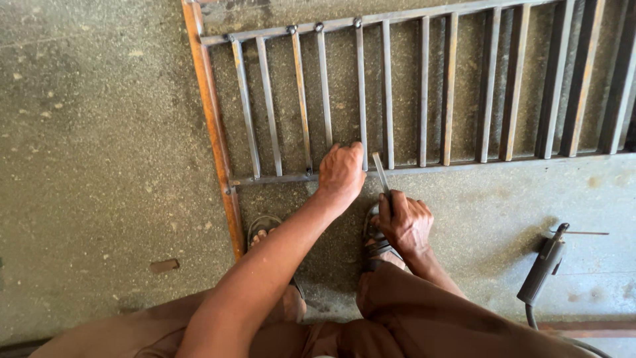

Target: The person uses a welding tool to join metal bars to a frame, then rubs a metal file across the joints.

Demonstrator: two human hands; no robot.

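Observation:
A metal grille (424, 93) of several upright bars lies flat on the concrete floor, with a rusty orange frame bar (213, 126) along its left side. My left hand (341, 174) rests on the grille's lower rail, fingers closed around the bottom of one bar. My right hand (405, 222) sits just below the rail and grips a short flat metal tool (380, 174), whose tip points up at the rail beside the left hand. Both my sandalled feet (265, 229) are planted under the hands.
A welding electrode holder (543, 265) with its cable lies on the floor at the right, a thin rod sticking out of its jaw. A small dark block (163, 266) lies at the left. Bare concrete spreads to the left.

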